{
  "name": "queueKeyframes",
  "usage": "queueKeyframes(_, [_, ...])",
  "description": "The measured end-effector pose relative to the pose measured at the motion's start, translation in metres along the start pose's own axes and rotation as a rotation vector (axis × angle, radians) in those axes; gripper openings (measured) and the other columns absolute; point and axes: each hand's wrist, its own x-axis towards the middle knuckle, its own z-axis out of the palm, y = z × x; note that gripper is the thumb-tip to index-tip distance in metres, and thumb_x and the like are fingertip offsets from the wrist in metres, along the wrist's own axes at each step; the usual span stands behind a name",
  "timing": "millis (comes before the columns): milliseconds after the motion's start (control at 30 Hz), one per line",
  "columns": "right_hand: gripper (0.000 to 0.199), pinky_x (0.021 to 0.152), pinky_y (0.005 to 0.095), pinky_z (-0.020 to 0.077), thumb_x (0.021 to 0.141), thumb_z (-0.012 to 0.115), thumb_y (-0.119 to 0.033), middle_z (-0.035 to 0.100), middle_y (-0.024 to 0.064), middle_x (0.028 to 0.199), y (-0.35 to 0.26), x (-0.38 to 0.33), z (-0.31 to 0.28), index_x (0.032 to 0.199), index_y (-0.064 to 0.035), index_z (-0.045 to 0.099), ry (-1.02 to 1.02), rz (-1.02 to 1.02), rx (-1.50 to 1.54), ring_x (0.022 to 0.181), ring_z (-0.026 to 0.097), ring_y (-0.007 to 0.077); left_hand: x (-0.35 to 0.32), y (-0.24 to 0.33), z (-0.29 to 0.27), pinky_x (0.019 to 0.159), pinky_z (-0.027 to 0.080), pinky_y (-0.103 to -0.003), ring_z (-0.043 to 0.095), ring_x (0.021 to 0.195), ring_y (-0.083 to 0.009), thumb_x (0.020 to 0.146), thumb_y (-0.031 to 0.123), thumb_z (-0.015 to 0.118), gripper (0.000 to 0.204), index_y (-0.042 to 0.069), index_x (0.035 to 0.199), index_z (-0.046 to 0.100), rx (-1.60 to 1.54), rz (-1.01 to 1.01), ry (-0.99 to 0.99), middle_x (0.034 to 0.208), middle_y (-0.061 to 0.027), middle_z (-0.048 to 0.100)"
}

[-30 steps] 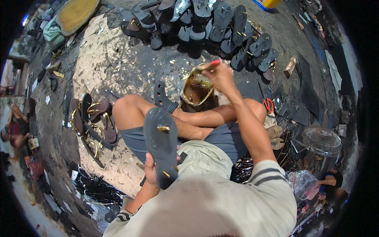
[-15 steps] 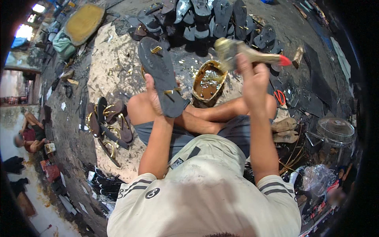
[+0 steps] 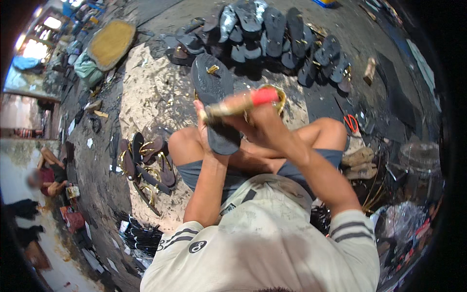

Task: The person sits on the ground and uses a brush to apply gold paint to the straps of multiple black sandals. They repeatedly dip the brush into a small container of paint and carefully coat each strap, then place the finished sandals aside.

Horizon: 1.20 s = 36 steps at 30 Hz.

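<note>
Left hand (image 3: 204, 127) closed around the black sandal sole (image 3: 214, 100), gripping it from behind near the heel end; fingers mostly hidden by the sole, thumb side showing at its left edge. Sole held up in front of the chest, tread side facing the camera, toe end pointing away, a small gold strap fitting (image 3: 213, 69) near the toe.

Right hand (image 3: 260, 124) fisted tight on a brush (image 3: 238, 104) with a red handle tip and yellowish, glue-coated shaft. Brush lies across the sole, its dark bristle end on the sole's lower half, just right of the left hand. Both hands touching or nearly so.

Relative to the sole:
- Directly behind it, partly hidden by the right hand: round glue tin (image 3: 276, 97), only the rim visible.
- Beyond it: row of dark sandal soles (image 3: 277, 29) laid overlapping on the floor.
- Left and below: small stack of brown sandals with gold straps (image 3: 148, 163) on the sand-coloured floor patch (image 3: 146, 97).
- Far right: red-handled scissors (image 3: 351, 122), near the person's right knee.
- Further left and beyond: yellowish oval mat (image 3: 111, 43).

Person sits cross-legged, bare knees either side of the sole.
</note>
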Motion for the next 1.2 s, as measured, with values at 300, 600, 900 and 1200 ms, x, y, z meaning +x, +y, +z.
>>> queueKeyframes(300, [0.026,0.081,0.0394,0.0498,0.081,0.075,-0.011,0.066,0.0116,0.107,-0.015,-0.01,-0.014,0.106,-0.0061,0.067,-0.13,0.184,0.416,0.099,0.063,0.0321,0.007,0.016,-0.018,0.09,0.054,-0.045,0.066,0.097,-0.0323,0.098,0.056,0.045,0.064,-0.003,0.122,0.057,0.105,-0.027,0.043,0.111,-0.0186,0.066])
queueKeyframes(600, [0.03,0.084,0.0387,0.0465,0.082,0.074,-0.008,0.066,0.0076,0.106,-0.015,-0.01,-0.003,0.111,-0.0068,0.065,-0.044,-0.018,0.142,0.096,0.061,0.0275,0.005,0.005,0.021,0.081,0.058,-0.04,0.068,0.089,-0.0289,0.098,0.055,0.046,0.058,0.004,0.121,0.058,0.136,0.031,0.161,0.108,-0.0185,0.066])
queueKeyframes(900, [0.033,0.085,0.0396,0.0509,0.084,0.073,-0.007,0.067,0.0106,0.106,-0.021,-0.02,-0.042,0.115,-0.0038,0.062,-0.09,0.03,-0.048,0.098,0.065,0.0281,0.011,-0.009,0.005,0.076,0.06,-0.037,0.07,0.088,-0.0236,0.1,0.052,0.043,0.058,0.001,0.125,0.055,0.233,0.006,0.218,0.106,-0.0145,0.068])
queueKeyframes(1200, [0.039,0.085,0.0382,0.0491,0.085,0.072,-0.007,0.063,0.0132,0.108,0.019,-0.037,-0.012,0.122,-0.0053,0.058,0.068,0.145,0.134,0.099,0.063,0.0293,0.02,-0.009,0.009,0.078,0.059,-0.038,0.068,0.089,-0.023,0.101,0.049,0.043,0.053,0.004,0.127,0.055,0.207,0.022,0.198,0.109,-0.0122,0.067])
